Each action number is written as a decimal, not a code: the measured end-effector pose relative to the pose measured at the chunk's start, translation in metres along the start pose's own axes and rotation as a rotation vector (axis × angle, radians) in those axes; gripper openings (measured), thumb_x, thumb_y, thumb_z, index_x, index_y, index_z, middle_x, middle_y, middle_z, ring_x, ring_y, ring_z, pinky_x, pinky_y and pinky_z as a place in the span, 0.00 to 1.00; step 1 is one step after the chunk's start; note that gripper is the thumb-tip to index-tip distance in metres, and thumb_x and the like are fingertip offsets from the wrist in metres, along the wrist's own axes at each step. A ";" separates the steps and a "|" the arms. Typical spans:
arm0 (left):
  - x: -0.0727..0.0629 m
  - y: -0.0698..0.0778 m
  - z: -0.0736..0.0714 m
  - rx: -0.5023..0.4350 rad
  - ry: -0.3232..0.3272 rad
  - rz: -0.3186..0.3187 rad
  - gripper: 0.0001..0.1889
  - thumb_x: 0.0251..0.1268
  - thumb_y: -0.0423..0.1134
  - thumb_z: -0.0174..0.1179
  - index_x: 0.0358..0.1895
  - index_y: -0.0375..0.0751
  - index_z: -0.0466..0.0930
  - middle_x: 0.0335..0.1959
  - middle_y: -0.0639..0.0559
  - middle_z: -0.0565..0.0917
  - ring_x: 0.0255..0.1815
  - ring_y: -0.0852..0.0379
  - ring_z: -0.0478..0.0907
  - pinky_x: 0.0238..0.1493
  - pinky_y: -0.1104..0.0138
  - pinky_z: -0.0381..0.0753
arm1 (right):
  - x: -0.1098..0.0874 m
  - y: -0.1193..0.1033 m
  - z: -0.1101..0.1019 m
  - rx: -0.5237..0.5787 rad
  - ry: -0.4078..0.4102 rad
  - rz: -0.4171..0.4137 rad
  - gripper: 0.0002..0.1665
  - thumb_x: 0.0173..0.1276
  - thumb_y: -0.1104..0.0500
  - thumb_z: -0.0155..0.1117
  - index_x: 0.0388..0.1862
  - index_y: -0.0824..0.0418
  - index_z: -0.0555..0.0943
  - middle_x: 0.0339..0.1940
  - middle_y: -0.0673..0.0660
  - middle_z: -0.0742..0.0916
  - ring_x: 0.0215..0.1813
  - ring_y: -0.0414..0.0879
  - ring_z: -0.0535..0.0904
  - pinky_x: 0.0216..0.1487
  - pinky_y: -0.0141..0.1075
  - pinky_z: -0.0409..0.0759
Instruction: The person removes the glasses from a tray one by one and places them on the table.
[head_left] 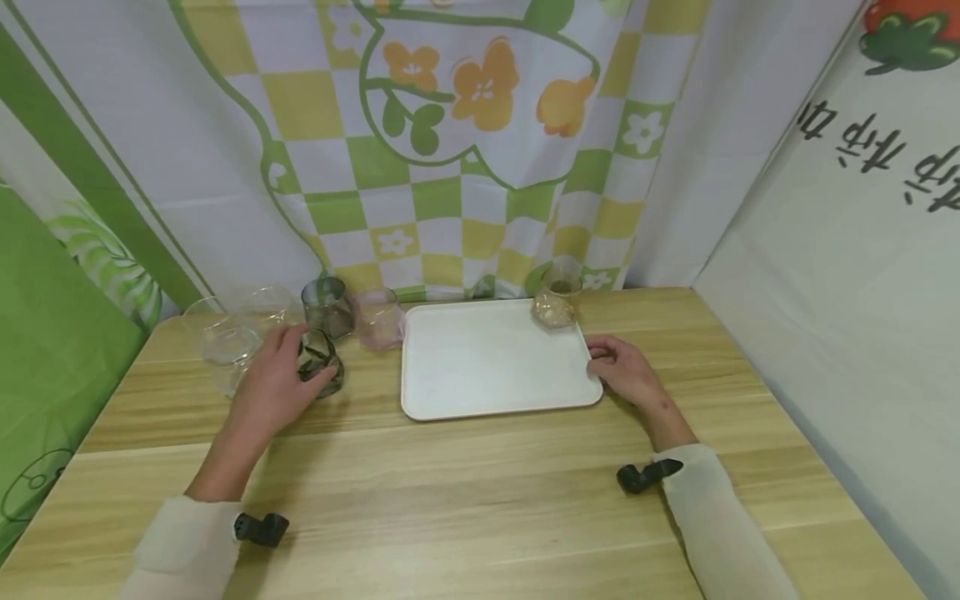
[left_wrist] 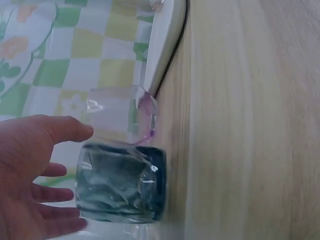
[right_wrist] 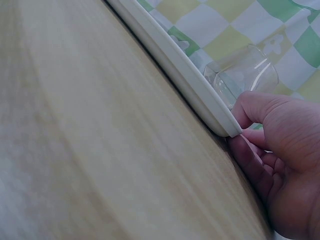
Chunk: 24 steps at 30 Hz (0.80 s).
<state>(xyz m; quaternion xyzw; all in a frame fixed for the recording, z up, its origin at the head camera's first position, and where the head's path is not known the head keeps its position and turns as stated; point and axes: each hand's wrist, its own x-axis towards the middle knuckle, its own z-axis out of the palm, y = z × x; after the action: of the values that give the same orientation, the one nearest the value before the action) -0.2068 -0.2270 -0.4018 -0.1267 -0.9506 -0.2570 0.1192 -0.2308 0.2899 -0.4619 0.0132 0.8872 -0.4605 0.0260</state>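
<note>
My left hand (head_left: pixel 273 387) is at a dark green-grey glass (head_left: pixel 321 367), with thumb and fingers spread. In the left wrist view the fingers are fairly straight at the rim of this glass (left_wrist: pixel 122 182), the thumb beside it. My right hand (head_left: pixel 626 373) pinches the right edge of a white tray (head_left: pixel 495 362). In the right wrist view the thumb is over the tray's rim (right_wrist: pixel 200 90) and curled fingers are underneath. An amber-tinted glass (head_left: pixel 557 300) stands on the tray's back right corner.
Behind the dark glass stand a smoky grey glass (head_left: pixel 327 307) and a pink-tinted glass (head_left: pixel 378 321), the latter close to the tray's left edge. Several clear glasses (head_left: pixel 228 343) cluster at the table's left. A patterned curtain (head_left: pixel 457 200) hangs along the back of the wooden table (head_left: pixel 450 500).
</note>
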 end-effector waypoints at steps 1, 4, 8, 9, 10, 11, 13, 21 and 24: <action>0.000 0.003 0.000 0.013 0.031 0.025 0.36 0.68 0.42 0.69 0.70 0.23 0.66 0.67 0.23 0.66 0.65 0.23 0.66 0.58 0.32 0.70 | 0.000 0.000 0.000 -0.001 -0.002 0.000 0.30 0.68 0.64 0.62 0.69 0.69 0.74 0.57 0.67 0.82 0.53 0.55 0.80 0.49 0.37 0.76; 0.002 0.014 0.002 0.017 0.123 0.107 0.29 0.66 0.38 0.68 0.65 0.24 0.72 0.63 0.26 0.71 0.62 0.27 0.70 0.57 0.35 0.73 | 0.001 0.001 0.001 0.009 0.005 0.005 0.30 0.67 0.64 0.62 0.69 0.68 0.75 0.57 0.66 0.82 0.52 0.55 0.80 0.48 0.36 0.77; 0.007 0.031 0.007 -0.039 0.184 0.193 0.21 0.65 0.35 0.67 0.59 0.30 0.78 0.58 0.33 0.76 0.57 0.32 0.74 0.52 0.39 0.76 | 0.002 0.002 0.002 0.027 0.015 0.007 0.30 0.66 0.63 0.63 0.68 0.68 0.76 0.56 0.66 0.82 0.50 0.54 0.80 0.48 0.36 0.77; 0.009 0.035 0.009 -0.054 0.186 0.211 0.20 0.65 0.35 0.66 0.58 0.31 0.79 0.58 0.34 0.77 0.56 0.33 0.75 0.51 0.40 0.77 | 0.002 0.002 0.003 0.031 0.015 0.006 0.30 0.66 0.63 0.63 0.68 0.68 0.76 0.56 0.66 0.82 0.50 0.54 0.80 0.48 0.36 0.77; 0.011 0.039 0.011 -0.064 0.186 0.226 0.19 0.65 0.35 0.66 0.57 0.32 0.80 0.57 0.35 0.78 0.55 0.34 0.76 0.51 0.40 0.77 | 0.002 0.003 0.003 0.036 0.016 0.004 0.30 0.66 0.63 0.63 0.68 0.68 0.76 0.56 0.66 0.82 0.50 0.54 0.80 0.48 0.36 0.77; 0.012 0.043 0.014 -0.075 0.187 0.237 0.19 0.65 0.35 0.66 0.57 0.33 0.80 0.56 0.37 0.78 0.54 0.35 0.77 0.50 0.42 0.78 | 0.002 0.003 0.003 0.038 0.016 0.003 0.30 0.66 0.63 0.63 0.68 0.68 0.76 0.56 0.66 0.82 0.50 0.54 0.80 0.48 0.36 0.77; 0.016 0.051 0.019 -0.092 0.182 0.264 0.18 0.64 0.36 0.67 0.56 0.33 0.81 0.54 0.38 0.80 0.53 0.37 0.78 0.50 0.43 0.79 | 0.001 0.004 0.003 0.042 0.017 0.003 0.30 0.67 0.63 0.63 0.68 0.68 0.76 0.56 0.66 0.82 0.51 0.54 0.80 0.48 0.36 0.77; 0.029 0.081 0.051 -0.117 0.119 0.322 0.16 0.66 0.40 0.69 0.53 0.38 0.84 0.50 0.45 0.84 0.49 0.45 0.82 0.46 0.51 0.82 | 0.002 0.005 0.003 0.020 0.021 0.002 0.30 0.67 0.62 0.63 0.68 0.68 0.76 0.56 0.65 0.83 0.52 0.54 0.80 0.51 0.39 0.77; 0.035 0.093 0.062 -0.132 0.112 0.356 0.13 0.66 0.39 0.68 0.50 0.37 0.85 0.45 0.45 0.86 0.48 0.46 0.82 0.47 0.53 0.82 | 0.002 0.005 0.003 0.016 0.024 -0.004 0.30 0.67 0.63 0.63 0.69 0.68 0.76 0.56 0.65 0.83 0.52 0.54 0.79 0.51 0.39 0.76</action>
<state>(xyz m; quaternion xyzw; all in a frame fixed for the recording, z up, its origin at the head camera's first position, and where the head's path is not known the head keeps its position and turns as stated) -0.2217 -0.1108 -0.4011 -0.2860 -0.8862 -0.3002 0.2068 -0.2324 0.2903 -0.4673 0.0172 0.8838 -0.4674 0.0144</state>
